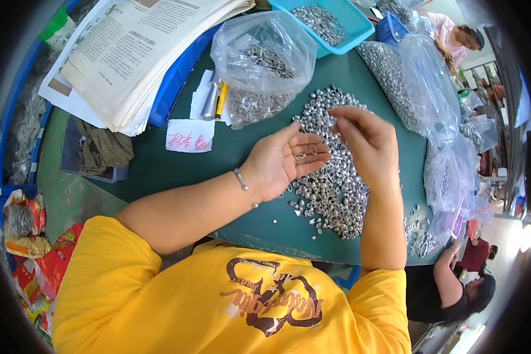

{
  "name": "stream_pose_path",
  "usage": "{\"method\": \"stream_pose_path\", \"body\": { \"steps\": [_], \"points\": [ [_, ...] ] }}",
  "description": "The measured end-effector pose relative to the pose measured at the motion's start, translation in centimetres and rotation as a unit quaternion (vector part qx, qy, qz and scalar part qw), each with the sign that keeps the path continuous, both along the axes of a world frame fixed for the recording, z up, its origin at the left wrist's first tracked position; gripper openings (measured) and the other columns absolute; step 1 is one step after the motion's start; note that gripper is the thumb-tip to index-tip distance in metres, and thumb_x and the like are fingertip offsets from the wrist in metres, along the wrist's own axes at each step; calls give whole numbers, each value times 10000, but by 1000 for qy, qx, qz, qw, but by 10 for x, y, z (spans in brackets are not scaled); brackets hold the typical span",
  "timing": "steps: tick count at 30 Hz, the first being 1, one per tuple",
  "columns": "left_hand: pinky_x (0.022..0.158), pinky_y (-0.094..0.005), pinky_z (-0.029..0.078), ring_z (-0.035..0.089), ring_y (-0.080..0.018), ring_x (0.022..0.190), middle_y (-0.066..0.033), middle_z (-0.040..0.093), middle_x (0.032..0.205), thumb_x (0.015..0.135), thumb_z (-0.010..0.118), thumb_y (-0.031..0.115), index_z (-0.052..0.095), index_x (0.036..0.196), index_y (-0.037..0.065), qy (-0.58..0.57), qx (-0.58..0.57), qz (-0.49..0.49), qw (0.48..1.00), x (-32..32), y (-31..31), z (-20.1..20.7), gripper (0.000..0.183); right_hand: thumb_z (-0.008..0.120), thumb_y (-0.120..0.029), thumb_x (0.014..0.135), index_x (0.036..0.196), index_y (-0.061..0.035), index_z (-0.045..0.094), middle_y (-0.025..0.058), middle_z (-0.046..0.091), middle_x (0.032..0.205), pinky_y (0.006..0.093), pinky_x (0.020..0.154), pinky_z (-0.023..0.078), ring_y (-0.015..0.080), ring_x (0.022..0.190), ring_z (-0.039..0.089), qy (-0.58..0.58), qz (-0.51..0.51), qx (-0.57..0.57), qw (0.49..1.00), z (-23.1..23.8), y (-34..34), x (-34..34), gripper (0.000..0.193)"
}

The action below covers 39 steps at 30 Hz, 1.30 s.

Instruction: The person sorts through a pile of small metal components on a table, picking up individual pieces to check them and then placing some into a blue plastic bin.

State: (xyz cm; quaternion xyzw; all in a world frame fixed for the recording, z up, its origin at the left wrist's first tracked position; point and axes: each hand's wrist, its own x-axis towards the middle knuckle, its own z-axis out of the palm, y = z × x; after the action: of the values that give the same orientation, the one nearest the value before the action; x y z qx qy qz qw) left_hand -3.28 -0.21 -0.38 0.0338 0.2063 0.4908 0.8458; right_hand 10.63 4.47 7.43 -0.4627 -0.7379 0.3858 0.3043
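My left hand [280, 162] is turned palm up beside a pile of small silver metal pieces [336, 203] on the green table. A couple of small oval metal rings [301, 157] lie across its fingers, which are stretched out. Over the pile, my right hand [369, 138] is bent with thumb and fingertips brought close together. Whatever is between those fingertips, if anything, is too small to make out. The pile mixes rounded pieces and open oval rings.
Beyond the pile stand a clear bag of metal rings [259, 76] and a turquoise tray [342, 47]. More filled bags [389, 76] line the right side. Paper stacks [118, 59], a yellow marker [221, 101] and a dark cloth [103, 147] are at left. Other people sit at right.
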Motion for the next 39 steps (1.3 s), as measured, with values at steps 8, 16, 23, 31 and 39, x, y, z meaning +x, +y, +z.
{"method": "stream_pose_path", "body": {
  "steps": [8, 16, 23, 31, 39],
  "points": [
    [927, -378, 410, 527, -263, 1032, -190, 523, 1096, 810, 396, 1, 429, 1146, -86, 10, 90, -96, 991, 0, -4, -8, 349, 581, 73, 695, 852, -2, 601, 125, 518, 758, 322, 598, 453, 278, 681, 532, -60, -29, 199, 978, -48, -52, 19, 175],
    [921, -341, 427, 520, -261, 1060, -210, 494, 1152, 829, 414, -45, 452, 1115, -70, 114, 119, -88, 982, 8, -7, 8, 290, 511, 45, 809, 919, 39, 554, 113, 607, 789, 289, 612, 549, 176, 692, 617, 431, -130, -266, 853, -50, -74, 49, 118],
    [633, -228, 520, 623, -163, 753, -111, 612, 879, 861, 490, 70, 536, 1018, -9, 180, 151, -58, 970, -6, -1, 10, 182, 515, 24, 781, 955, -9, 502, 150, 583, 871, 304, 623, 533, 193, 745, 591, 574, -39, -337, 746, -61, -82, 73, 178],
    [490, -190, 411, 518, -73, 567, -17, 567, 734, 857, 522, 149, 561, 957, 31, 250, 161, 126, 946, -25, 10, 25, 160, 555, -87, 816, 870, -1, 595, -4, 481, 631, 190, 483, 349, 63, 553, 441, 137, -160, -141, 967, -40, -54, 84, 109],
    [496, -187, 368, 469, -57, 619, 15, 518, 701, 814, 554, 98, 561, 892, 33, 399, 167, 103, 896, -21, 14, 15, 102, 612, -86, 718, 727, -17, 615, 118, 535, 757, 381, 642, 454, 295, 731, 554, -202, -4, 90, 975, -53, -45, 61, 69]
  ]
}}
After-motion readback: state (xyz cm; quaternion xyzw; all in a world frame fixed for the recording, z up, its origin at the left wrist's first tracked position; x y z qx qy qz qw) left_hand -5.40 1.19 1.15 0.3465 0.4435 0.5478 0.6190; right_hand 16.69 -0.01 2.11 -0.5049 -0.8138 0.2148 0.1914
